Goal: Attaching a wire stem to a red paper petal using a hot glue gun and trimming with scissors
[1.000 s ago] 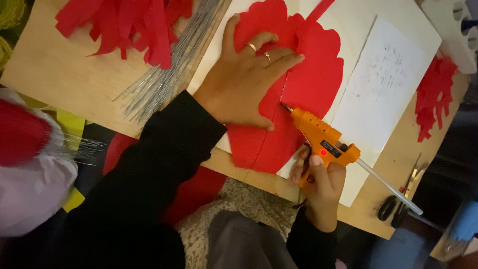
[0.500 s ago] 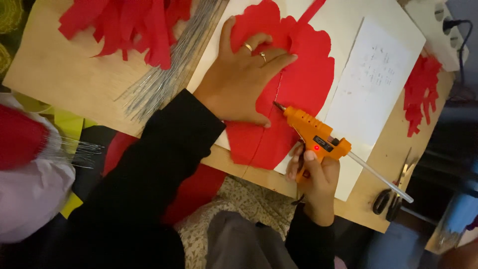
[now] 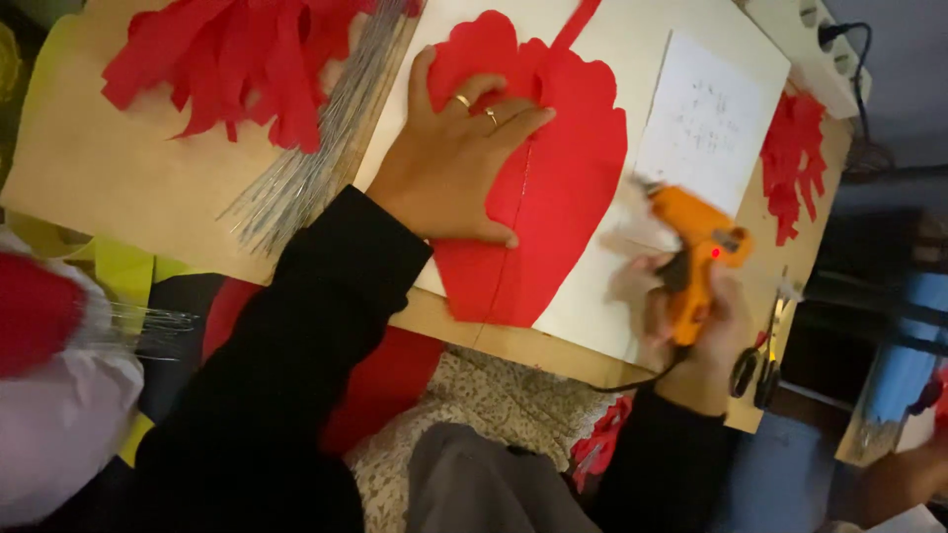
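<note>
Pressing flat, the left hand [image 3: 456,173] is spreading open fingers on the red paper shape [image 3: 553,188] lying on white card [image 3: 681,39] atop the tabletop [image 3: 89,197]. Right hand [image 3: 691,326] is closing its grip around the orange glue gun [image 3: 696,252], just beside the paper's right edge.

- My left hand [image 3: 454,168] is pressing on a red petal shape [image 3: 538,178] of matt, smooth paper.
- My right hand [image 3: 691,326] is gripping an orange glue gun [image 3: 696,252] with a glossy plastic shell.
- A matt white card sheet [image 3: 681,49] is lying under the petal.
- The tabletop [image 3: 128,188] is showing as pale, matt wood.
- A bundle of thin wires [image 3: 306,168] is gleaming like metal.
- The scissors [image 3: 765,360] are showing shiny metal blades and dark handles.
- My sleeves are looking like matt black cloth.
</note>
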